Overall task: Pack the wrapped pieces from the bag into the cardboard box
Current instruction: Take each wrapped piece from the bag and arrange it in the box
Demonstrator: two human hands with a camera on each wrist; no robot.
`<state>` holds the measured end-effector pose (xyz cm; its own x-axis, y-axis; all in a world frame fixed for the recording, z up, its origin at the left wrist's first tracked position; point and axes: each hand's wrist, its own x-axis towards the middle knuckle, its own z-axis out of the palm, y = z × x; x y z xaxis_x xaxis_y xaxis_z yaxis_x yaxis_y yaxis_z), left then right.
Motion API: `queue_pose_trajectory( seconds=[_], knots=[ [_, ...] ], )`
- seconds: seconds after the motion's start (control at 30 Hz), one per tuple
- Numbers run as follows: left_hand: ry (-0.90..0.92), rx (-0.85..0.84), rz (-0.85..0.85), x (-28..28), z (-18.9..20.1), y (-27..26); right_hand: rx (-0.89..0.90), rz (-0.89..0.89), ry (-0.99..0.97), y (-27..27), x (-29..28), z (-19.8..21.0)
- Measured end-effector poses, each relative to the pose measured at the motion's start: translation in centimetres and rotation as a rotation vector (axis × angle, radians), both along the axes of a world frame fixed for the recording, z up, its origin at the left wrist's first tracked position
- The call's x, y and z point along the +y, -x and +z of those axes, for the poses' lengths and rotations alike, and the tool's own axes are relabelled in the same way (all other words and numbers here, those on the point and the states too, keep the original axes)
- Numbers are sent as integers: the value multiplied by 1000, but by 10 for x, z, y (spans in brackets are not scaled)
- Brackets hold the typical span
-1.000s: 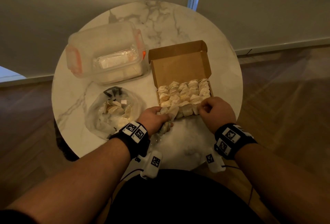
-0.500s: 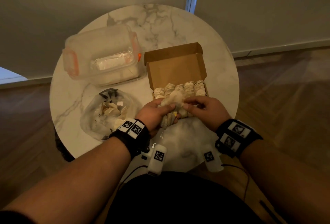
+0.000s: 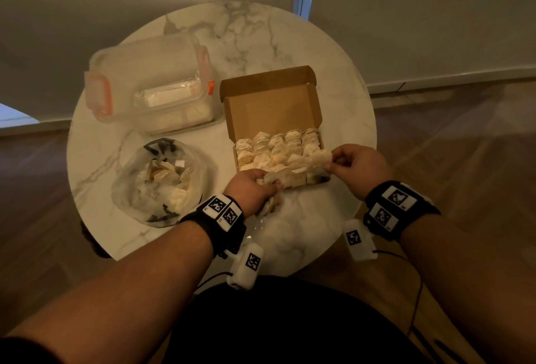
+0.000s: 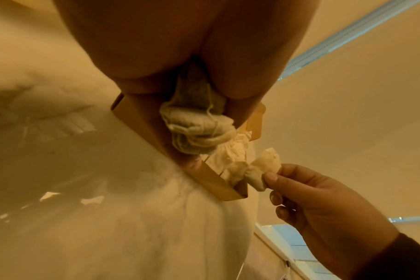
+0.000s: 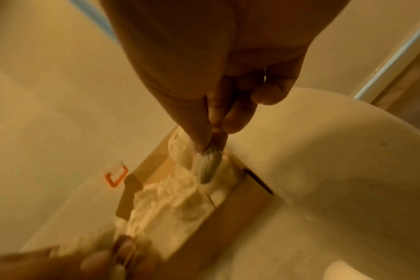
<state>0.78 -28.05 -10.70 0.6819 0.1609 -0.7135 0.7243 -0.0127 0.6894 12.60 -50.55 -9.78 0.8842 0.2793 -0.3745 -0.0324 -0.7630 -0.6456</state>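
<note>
An open cardboard box point(image 3: 269, 108) stands mid-table with rows of pale wrapped pieces point(image 3: 275, 149) inside. My right hand point(image 3: 356, 165) pinches one wrapped piece point(image 3: 319, 158) between thumb and fingers, just above the box's near right corner point(image 5: 208, 166). At the near left corner my left hand point(image 3: 252, 189) grips a bunch of wrapped pieces point(image 4: 197, 128) in its fist. A clear plastic bag point(image 3: 162, 181) holding more pieces lies left of the box.
A clear lidded tub with orange clips point(image 3: 150, 88) stands at the back left of the round marble table point(image 3: 342, 79). The table's near edge lies just under my wrists. Wooden floor surrounds the table.
My right hand took one piece from the bunch in my left hand and carried it right, over the box's near right corner. The left hand stayed at the near left corner.
</note>
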Motion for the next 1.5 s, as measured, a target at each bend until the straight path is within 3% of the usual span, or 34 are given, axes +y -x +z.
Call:
queue_pose_trajectory(
  seconds=[0.17, 0.37, 0.5, 0.57, 0.67, 0.83, 0.9, 0.97, 1.07, 1.17, 1.3, 1.5],
  knots=[
    [-63, 18, -25, -4, 3, 1, -57, 171, 155, 10, 2, -18],
    [-202, 22, -85, -1, -5, 1, -139, 182, 249, 9, 12, -32],
    [-239, 19, -75, -3, -10, 3, -252, 173, 154, 12, 7, -27],
    [-248, 15, -71, -4, -9, 4, -310, 294, 105, 17, 4, -27],
    [-251, 18, -75, -5, -7, 4, -319, 555, 229, 26, -2, -35],
    [-206, 20, -34, -5, -7, 5, -308, 609, 379, 27, 0, -38],
    [-134, 42, 64, -6, -1, 5, -309, 606, 379, 27, 2, -35],
    [72, 32, 272, -9, 10, 5, -310, 541, 296, 27, 5, -28],
    [448, -6, 539, -8, 25, 1, -269, 449, 39, 23, 19, -4],
    [644, -43, 697, -4, 47, -7, -210, 427, -216, 25, 43, 33],
    [741, -153, 725, 0, 69, -13, -61, 408, -305, 29, 70, 59],
    [782, -309, 615, 8, 76, -3, -35, 382, -352, 33, 80, 66]
  ],
)
